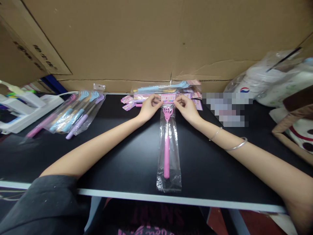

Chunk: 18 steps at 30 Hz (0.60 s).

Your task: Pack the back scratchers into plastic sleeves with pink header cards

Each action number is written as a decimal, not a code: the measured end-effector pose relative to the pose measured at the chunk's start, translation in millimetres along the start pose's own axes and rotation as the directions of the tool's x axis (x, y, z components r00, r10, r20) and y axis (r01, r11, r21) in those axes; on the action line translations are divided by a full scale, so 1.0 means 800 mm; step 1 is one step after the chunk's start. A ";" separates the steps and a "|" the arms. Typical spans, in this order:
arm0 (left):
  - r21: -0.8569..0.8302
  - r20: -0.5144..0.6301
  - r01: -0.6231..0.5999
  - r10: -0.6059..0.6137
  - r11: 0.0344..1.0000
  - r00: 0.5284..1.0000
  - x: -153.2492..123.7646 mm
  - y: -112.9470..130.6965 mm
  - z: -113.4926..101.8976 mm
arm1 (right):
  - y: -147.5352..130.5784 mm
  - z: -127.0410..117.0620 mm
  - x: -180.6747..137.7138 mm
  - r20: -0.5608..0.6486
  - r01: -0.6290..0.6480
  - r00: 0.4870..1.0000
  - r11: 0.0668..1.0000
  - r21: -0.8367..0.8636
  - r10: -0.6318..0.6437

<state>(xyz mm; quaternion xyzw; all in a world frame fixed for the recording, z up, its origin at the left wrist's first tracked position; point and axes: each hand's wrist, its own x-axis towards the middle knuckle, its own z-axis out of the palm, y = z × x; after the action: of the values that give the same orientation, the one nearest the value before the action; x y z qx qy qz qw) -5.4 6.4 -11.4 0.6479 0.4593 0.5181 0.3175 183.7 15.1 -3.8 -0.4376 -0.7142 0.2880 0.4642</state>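
A pink back scratcher [166, 153] lies in a clear plastic bag [174, 163] on the black table, its claw end pointing away from me. Across the top of the bag sits a pink printed header card [168, 99]. My left hand [150, 108] pinches the card's left end between thumb and fingers. At the card's right end, my right hand [187, 109] does the same. Just behind my hands is a pile of bagged back scratchers [158, 88] with printed cards, partly hidden by them.
More back scratchers [78, 112], blue, pink and purple, lie bagged on the left beside a white plastic stand [22, 111]. A cardboard wall [146, 42] rises behind the table. On the right stand a bagged white cup [256, 80] and a brown-strapped bag [300, 120].
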 end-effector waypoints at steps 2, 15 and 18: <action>0.069 -0.028 -0.009 0.011 0.998 1.000 -0.003 0.000 -0.001 | -0.005 0.000 -0.004 -0.021 -0.007 1.000 0.998 -0.066 0.006; 0.130 -0.050 0.006 0.000 0.991 0.999 -0.003 -0.003 -0.003 | -0.016 -0.002 -0.011 -0.036 -0.122 0.993 0.953 -0.278 0.116; 0.108 -0.051 0.010 -0.005 0.994 0.999 -0.002 -0.004 -0.002 | -0.014 -0.001 -0.011 -0.035 -0.127 0.992 0.949 -0.289 0.122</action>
<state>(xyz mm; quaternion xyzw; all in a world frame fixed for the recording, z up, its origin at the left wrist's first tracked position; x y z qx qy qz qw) -8.2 6.0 -14.5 0.6489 0.4970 0.5077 0.2723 182.1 2.3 2.5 -0.5478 -0.7157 0.2050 0.3817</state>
